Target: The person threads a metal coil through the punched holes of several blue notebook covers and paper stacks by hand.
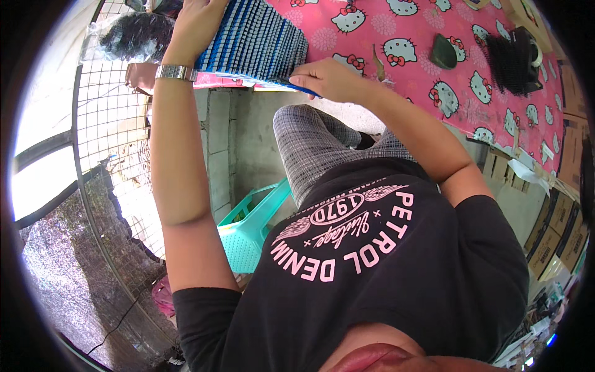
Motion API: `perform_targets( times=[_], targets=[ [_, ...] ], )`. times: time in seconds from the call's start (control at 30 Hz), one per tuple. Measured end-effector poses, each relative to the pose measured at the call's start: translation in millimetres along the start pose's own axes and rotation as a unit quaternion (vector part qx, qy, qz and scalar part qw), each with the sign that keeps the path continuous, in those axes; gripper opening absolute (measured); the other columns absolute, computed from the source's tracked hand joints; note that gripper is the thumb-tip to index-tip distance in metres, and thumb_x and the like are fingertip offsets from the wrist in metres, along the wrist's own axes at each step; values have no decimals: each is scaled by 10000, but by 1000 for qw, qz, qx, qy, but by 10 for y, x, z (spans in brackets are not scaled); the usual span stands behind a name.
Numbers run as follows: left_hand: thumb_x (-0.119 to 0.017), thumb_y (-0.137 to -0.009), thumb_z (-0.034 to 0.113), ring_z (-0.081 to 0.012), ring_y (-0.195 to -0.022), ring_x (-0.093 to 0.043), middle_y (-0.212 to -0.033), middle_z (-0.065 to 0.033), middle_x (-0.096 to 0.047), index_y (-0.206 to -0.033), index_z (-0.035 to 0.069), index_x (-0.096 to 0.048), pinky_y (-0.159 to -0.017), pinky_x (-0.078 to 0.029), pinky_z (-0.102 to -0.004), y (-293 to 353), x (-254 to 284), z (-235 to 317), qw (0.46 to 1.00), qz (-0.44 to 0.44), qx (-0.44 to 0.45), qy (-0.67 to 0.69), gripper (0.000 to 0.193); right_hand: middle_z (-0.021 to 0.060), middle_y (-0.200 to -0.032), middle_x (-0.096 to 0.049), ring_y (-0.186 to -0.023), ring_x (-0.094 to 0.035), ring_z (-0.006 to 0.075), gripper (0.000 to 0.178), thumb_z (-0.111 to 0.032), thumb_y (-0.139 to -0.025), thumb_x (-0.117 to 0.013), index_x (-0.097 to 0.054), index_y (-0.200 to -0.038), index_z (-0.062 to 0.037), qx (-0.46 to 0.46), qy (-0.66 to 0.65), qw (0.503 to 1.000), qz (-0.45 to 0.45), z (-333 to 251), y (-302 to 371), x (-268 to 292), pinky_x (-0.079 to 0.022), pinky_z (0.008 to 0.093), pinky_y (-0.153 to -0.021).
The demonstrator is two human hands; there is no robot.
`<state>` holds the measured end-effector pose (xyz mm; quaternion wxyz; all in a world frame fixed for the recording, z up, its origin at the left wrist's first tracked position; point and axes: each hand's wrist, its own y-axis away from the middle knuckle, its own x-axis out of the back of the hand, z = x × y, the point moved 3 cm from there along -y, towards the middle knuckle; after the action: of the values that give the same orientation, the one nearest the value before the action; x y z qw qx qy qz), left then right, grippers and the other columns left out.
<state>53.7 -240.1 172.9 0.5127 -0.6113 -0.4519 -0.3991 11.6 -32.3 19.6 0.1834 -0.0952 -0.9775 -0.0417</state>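
A blue-and-white gridded block (254,43), perhaps a stack or folded sheet, lies at the table's near edge, cut off by the top of the view. My left hand (201,25) rests along its left side, below a metal watch (176,72) on the wrist; its fingertips run out of view. At the block's near right corner, my right hand (328,80) has its fingers curled and closed. A narrow blue strip (305,90) shows beneath those fingers. Whether it belongs to the block or is a separate tool, I cannot tell.
A pink cat-print cloth (384,28) covers the table, with a dark green oval object (443,52) and black mesh (511,65) on it. Black material in clear plastic (139,37) lies far left, beside wire grid (105,105). A turquoise plastic stool (245,239) stands below; cardboard boxes (551,232) line the right.
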Motion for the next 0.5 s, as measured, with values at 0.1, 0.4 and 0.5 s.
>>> perform_targets(
  times=[0.1, 0.4, 0.5],
  targets=[
    [-475, -936, 165, -368, -1086, -524, -1158, -193, -570, -968, 6, -569, -943, -436, -407, 25, -18, -16, 1000, -2, 4, -7, 187, 93, -1093, -610, -1007, -604, 251, 354, -281, -841, -718, -672, -1138, -95, 75, 19, 994, 78, 4, 26, 2, -507, 349, -832],
    [-503, -947, 335, -330, -1233, -491, -1338, -138, -543, -1204, 61, -598, -1052, -357, -359, 180, -134, -486, 999, -39, 8, -7, 388, 106, -1069, -613, -1021, -608, 263, 310, -264, -861, -690, -682, -1124, -100, 14, -18, 1000, 16, -40, -91, -37, -509, 361, -849],
    [-429, -956, 290, -326, -1209, -491, -1315, -109, -563, -1168, 68, -590, -1041, -345, -355, -20, -209, -339, 977, -23, 119, 174, 347, 115, -1075, -617, -1010, -612, 273, 311, -259, -863, -682, -678, -1132, -102, -152, -150, 973, -87, 83, -67, 36, -507, 369, -852]
  ],
)
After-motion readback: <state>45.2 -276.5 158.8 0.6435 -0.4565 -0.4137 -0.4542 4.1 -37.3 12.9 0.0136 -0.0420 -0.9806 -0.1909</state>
